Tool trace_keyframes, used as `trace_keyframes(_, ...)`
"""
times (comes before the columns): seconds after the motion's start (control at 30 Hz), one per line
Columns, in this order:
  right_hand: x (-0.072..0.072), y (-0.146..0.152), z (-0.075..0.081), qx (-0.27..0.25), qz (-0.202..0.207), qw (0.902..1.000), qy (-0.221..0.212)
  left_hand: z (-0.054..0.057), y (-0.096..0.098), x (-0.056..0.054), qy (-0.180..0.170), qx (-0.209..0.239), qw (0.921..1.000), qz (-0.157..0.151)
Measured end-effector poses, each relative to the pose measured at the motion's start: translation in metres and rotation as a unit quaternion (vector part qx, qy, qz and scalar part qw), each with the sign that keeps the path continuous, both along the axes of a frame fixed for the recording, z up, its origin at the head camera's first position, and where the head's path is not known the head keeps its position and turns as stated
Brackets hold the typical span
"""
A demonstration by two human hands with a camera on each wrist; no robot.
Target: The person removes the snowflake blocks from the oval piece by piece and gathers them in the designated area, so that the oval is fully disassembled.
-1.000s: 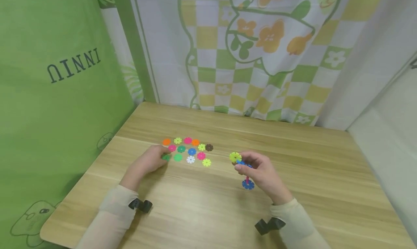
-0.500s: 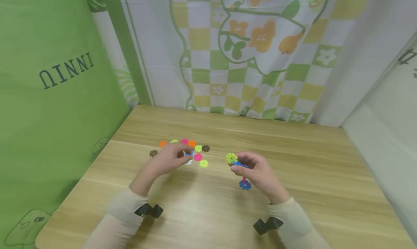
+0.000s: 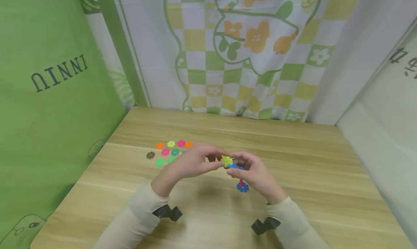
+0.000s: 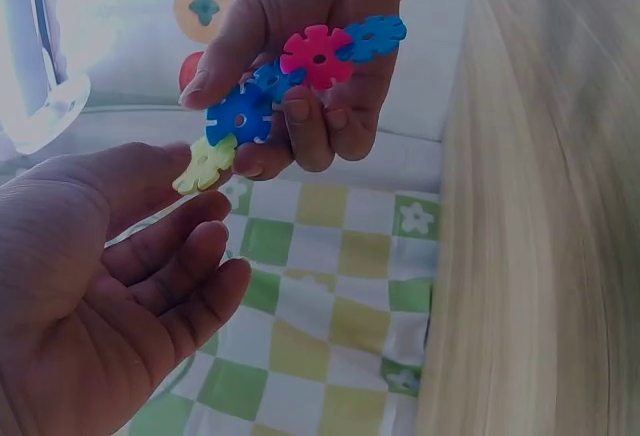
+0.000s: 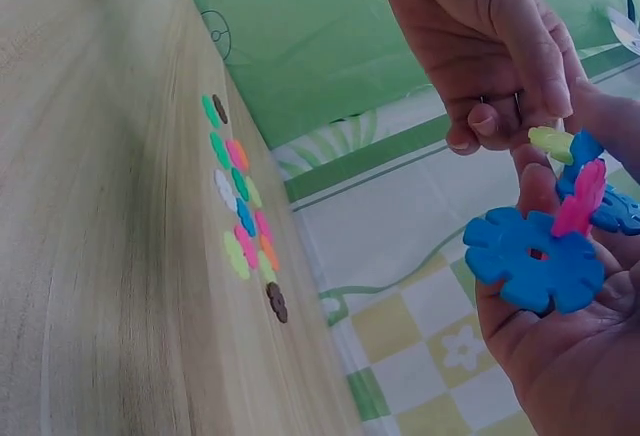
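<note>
A chain of interlocking notched plastic discs hangs in my right hand (image 3: 252,169), whose thumb and fingers grip its middle. The chain has a yellow disc (image 3: 227,161) at one end, then blue discs (image 4: 235,121), a pink disc (image 4: 316,58), and a large blue disc (image 5: 505,256) at its lower end. My left hand (image 3: 192,162) meets it from the left and pinches the yellow disc between thumb and forefinger. Its other fingers curl loosely below in the left wrist view. Both hands are raised over the wooden table (image 3: 293,212).
Several loose flat discs lie on the table to the left, among them a brown disc (image 3: 150,155), an orange disc (image 3: 160,146) and a white disc (image 5: 225,190). My left hand hides some in the head view. A checked curtain (image 3: 215,71) hangs behind the table.
My left hand has left the loose discs and moved right to the yellow disc, uncovering a brown disc at the left. My right hand keeps its grip on the chain, nearly still.
</note>
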State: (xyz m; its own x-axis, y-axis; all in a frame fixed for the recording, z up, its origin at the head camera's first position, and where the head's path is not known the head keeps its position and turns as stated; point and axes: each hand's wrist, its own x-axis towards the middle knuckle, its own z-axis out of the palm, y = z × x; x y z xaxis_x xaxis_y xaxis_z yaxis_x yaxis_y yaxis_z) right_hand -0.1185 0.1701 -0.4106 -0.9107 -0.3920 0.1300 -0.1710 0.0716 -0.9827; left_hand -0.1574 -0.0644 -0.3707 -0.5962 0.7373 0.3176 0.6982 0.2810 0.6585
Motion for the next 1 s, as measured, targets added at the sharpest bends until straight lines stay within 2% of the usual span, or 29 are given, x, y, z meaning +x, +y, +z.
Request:
trace_keyframes(0.17, -0.001, -0.002, -0.001, 0.004, 0.008, 1.0000, -0.003, -0.003, 0.003, 0.000, -0.013, -0.005, 0.9999, -0.009)
trace_keyframes(0.33, -0.003, -0.003, -0.003, -0.004, 0.021, 0.9998, 0.001, -0.004, 0.005, 0.001, -0.004, -0.006, 0.9999, -0.015)
trace_keyframes(0.57, -0.002, -0.005, -0.002, 0.007, 0.019, 0.9998, -0.001, -0.005, 0.003, 0.002, -0.007, 0.001, 0.9998, -0.021)
trace_keyframes(0.8, -0.004, -0.007, -0.006, -0.004, 0.034, 0.9993, 0.015, -0.009, 0.000, 0.000, 0.027, 0.021, 0.9988, -0.035)
trace_keyframes(1.0, -0.004, -0.009, -0.006, -0.001, 0.032, 0.9993, 0.020, -0.012, -0.004, 0.001, 0.038, 0.020, 0.9984, -0.036)
